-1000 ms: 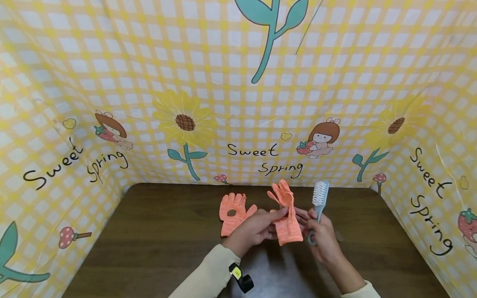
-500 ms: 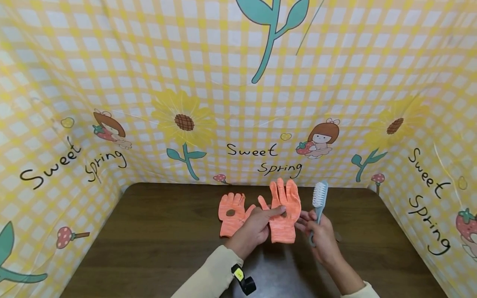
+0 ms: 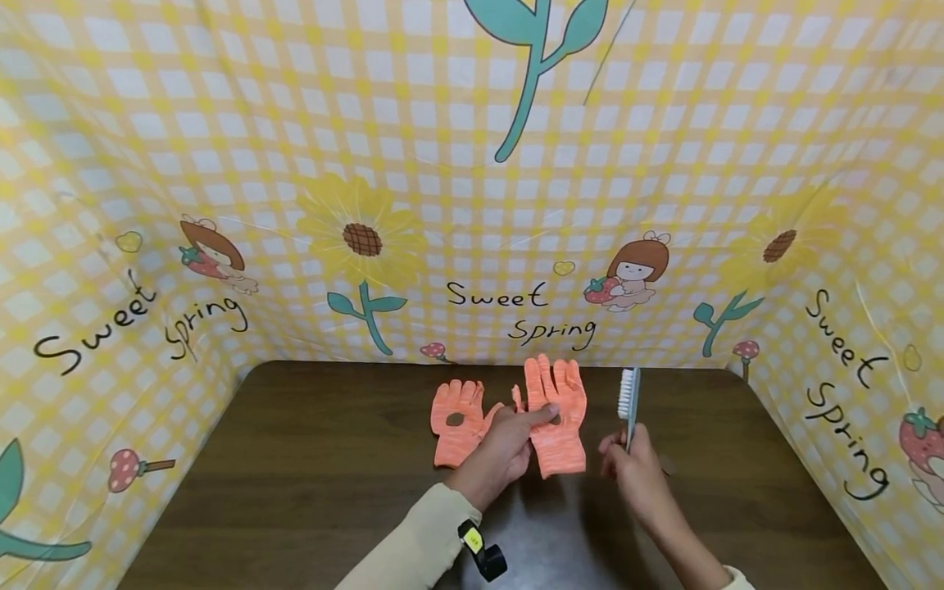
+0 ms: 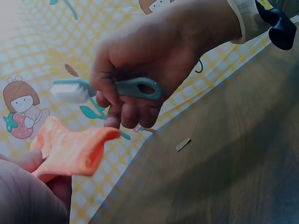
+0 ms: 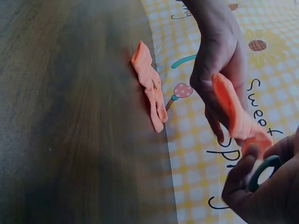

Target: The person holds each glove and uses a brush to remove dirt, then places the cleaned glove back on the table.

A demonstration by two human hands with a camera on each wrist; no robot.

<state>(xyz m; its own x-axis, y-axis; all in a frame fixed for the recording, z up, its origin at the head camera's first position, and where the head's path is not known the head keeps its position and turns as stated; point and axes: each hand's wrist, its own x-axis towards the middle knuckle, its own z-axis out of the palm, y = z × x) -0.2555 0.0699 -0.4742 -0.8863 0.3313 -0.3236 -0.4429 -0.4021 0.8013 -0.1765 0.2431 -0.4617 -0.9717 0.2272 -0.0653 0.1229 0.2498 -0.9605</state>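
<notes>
An orange knit glove [image 3: 562, 449] is pinched in my left hand [image 3: 503, 447], with the thumb across a dark oval patch on its palm. The glove's fingers point away from me and its open cuff faces me. My right hand [image 3: 642, 471] grips the handle of a light blue brush [image 3: 629, 401] with white bristles. The brush stands upright, bristles facing left, a short gap right of the glove. In the left wrist view, a looped end shows on the brush handle [image 4: 124, 87]. A second orange glove [image 3: 451, 401] lies on the table, partly hidden behind my left hand.
The dark wooden table [image 3: 332, 508] is bordered by a yellow checked cloth [image 3: 472, 205] rising at the back and both sides. A small pale flat piece [image 4: 183, 144] lies on the table near the right hand. A black strap [image 3: 483, 553] is on the left wrist.
The held glove has turned from bunched and edge-on to flat, palm showing. My right fingers have drawn off it to the right, and the brush has rotated so its bristles face left.
</notes>
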